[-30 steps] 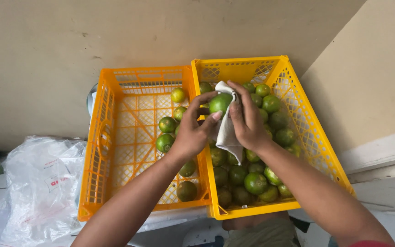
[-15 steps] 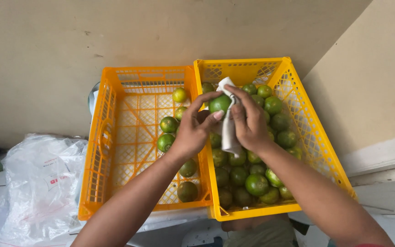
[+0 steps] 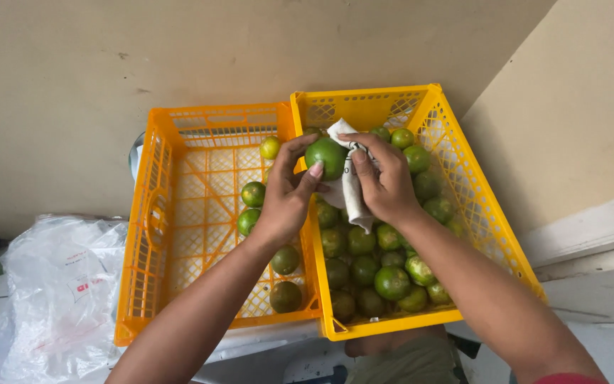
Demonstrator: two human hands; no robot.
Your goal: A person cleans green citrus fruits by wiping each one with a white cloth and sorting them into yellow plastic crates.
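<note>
Together, my left hand (image 3: 286,199) gripped a round green lime (image 3: 325,157) above the two orange plastic crates' (image 3: 307,235) shared edge, while my right hand (image 3: 385,181) pressed a white cloth (image 3: 349,192) against it.

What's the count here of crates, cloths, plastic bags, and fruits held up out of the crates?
orange crates: 2
white cloth: 1
plastic bag: 1
held-up fruit: 1
Total: 5
</note>
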